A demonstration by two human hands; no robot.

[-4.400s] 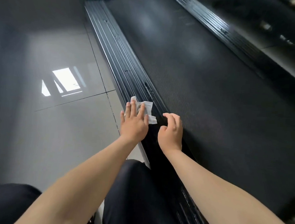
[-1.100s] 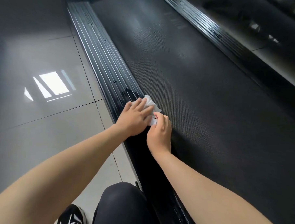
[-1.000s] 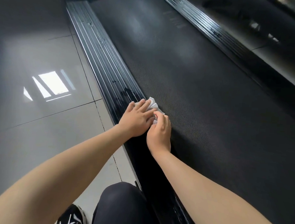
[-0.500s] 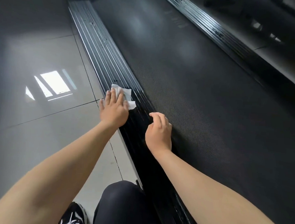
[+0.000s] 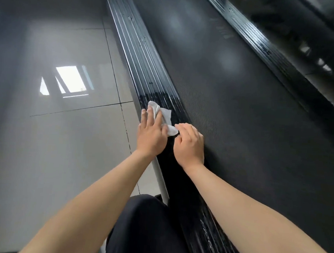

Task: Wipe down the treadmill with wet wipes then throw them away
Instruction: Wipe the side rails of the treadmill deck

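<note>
One tiled floor [image 5: 56, 150] fills the left, with one bright window reflection [image 5: 70, 80] on it. One treadmill [image 5: 265, 169] runs from near to far on the right. It has one dark belt [image 5: 230, 110] and two ribbed rails, the left rail [image 5: 146, 54] and the right rail [image 5: 261, 44]. One knee [image 5: 148, 230] in dark cloth shows at the near edge. There are two bare hands and one white wipe [image 5: 166, 115].

Half a second ago the wipe sat at the left edge of the left rail, under the left hand alone, with the right hand well apart from it. Now the wipe and the left hand [image 5: 151, 137] are further right on that rail, closer to the belt, and the right hand [image 5: 190, 144] is just beside them. A shoe seen then at the near edge is out of view.

The wipe lies crumpled on the left rail, with a wet sheen on the ribs just beyond it. The left hand's fingers [image 5: 157, 118] are straight and press flat on its left part. The wipe's far end and right side stick out past them. The right hand's fingers [image 5: 183, 127] are curled at the seam between rail and belt. Its index tip and thumb meet the wipe's near right corner; I cannot tell whether they pinch it or only touch it
</note>
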